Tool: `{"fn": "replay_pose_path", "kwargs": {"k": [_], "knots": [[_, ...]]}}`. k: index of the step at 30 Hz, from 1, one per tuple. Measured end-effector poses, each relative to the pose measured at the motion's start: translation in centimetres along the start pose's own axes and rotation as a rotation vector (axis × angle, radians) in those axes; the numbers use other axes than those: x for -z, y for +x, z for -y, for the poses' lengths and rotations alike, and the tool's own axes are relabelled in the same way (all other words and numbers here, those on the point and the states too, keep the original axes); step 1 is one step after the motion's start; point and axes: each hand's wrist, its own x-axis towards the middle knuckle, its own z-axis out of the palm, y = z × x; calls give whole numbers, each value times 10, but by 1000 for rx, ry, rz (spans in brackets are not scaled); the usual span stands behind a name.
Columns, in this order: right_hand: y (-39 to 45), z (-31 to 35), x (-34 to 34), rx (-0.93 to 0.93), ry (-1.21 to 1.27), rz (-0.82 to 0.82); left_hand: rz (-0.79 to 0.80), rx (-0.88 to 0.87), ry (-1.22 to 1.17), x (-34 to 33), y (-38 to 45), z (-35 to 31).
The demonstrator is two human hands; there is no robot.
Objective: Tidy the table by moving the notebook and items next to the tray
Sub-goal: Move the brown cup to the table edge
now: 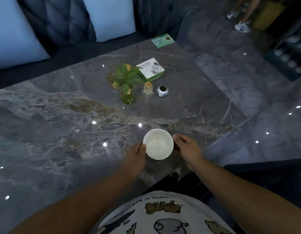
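A white empty bowl (158, 144) is over the near edge of the grey marble table (62, 125). My left hand (135, 158) grips its left rim with the thumb on the edge. My right hand (186, 148) holds its right side with curled fingers. Farther back on the table lie a white and green box (150, 69), a green glass vase with a leafy plant (127, 81), a small clear toothpick holder (148, 89) and a silver hexagonal call button (162, 90). No notebook or tray is in view.
A green card (163, 40) lies at the table's far corner. A dark tufted sofa with pale cushions (62, 27) runs behind the table. A person's legs (242, 17) stand on the tiled floor at the back right. A dark shelf with cups (291, 53) stands at the right.
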Motion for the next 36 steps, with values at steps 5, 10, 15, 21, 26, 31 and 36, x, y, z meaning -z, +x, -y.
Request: {"fn": "replay_pose_path", "kwargs": {"k": [5,10,15,21,26,31,36], "knots": [[48,19,77,-8,-78,20,-65,6,63,-80,32,-32],[95,48,150,-2,-166,7,-42,37,-10,-155,60,-69],[130,70,205,-20,-207,-16,4,106,-87,-209,88,-98],[161,80,250,-36,-222,-58,29,91,-63,-254,121,-119],[178,84,272,-41,-158,-80,44,89,-64,-279,142,-129],[190,88,288,-54,-120,-98,57,81,-21,-298,152,-135],[193,91,294,-65,-116,-94,44,83,-1,-308,157,-137]]}}
